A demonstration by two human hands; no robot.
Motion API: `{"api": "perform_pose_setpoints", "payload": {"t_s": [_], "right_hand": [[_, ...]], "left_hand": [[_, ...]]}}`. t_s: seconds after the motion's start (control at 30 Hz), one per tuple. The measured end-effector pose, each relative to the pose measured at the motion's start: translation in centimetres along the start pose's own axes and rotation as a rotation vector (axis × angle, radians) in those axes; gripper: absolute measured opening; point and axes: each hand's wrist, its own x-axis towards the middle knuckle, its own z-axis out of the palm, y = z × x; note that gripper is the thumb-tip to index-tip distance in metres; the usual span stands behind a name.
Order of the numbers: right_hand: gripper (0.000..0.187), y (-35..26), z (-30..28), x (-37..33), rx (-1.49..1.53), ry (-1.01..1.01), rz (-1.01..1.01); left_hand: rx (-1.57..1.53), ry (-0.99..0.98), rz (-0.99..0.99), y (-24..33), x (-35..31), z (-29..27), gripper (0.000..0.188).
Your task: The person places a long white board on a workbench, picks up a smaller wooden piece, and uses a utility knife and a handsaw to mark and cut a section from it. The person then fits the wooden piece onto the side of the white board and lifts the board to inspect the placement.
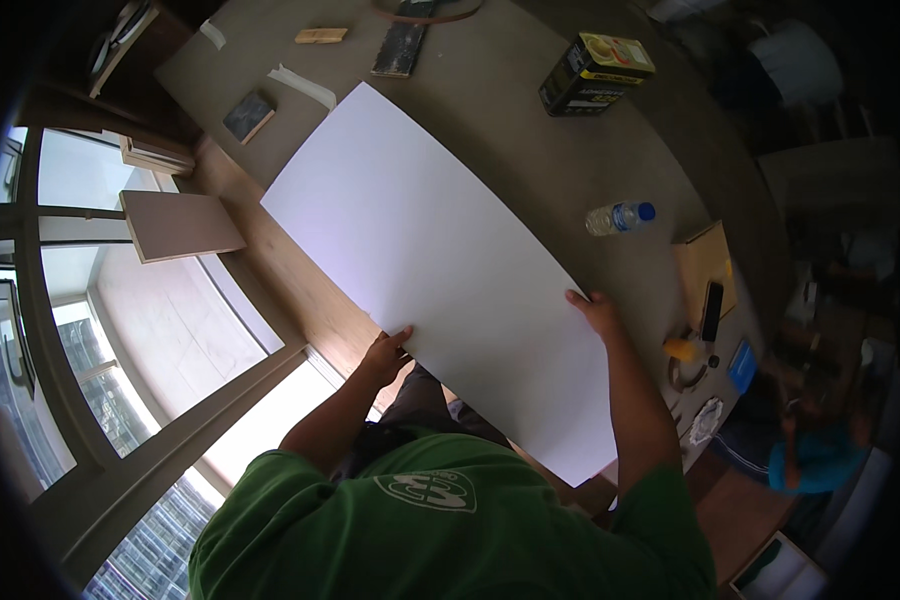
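A large white rectangular board [430,240] lies aslant in front of me, its far end over the brown table [510,130] and its near end close to my body. My left hand [388,352] grips its left long edge, thumb on top and fingers underneath. On the opposite long edge, my right hand [595,312] holds it the same way, with the fingers mostly hidden below. Whether the far end rests on the tabletop cannot be made out.
Right of the board stand a dark and yellow tin [595,75] and a water bottle [620,218]. A black block [249,117] and a wooden piece [321,36] lie beyond it. Windows [160,290] line the left. A person in blue [820,465] is at the far right.
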Motion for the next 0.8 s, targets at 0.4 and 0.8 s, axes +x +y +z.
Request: {"api": "perform_pose_setpoints", "payload": {"t_s": [0.4, 0.8], "right_hand": [[0.068, -7.8, -10.0, -14.3, 0.238, 0.259, -0.062], [0.051, -10.9, -24.7, -32.5, 0.810, 0.808, -0.581]], "left_hand": [[-0.186, -0.270, 0.365, 5.7, -10.7, 6.1, 0.062], [0.048, -0.492, 1.116, 16.3, -26.2, 24.3, 0.049]]}}
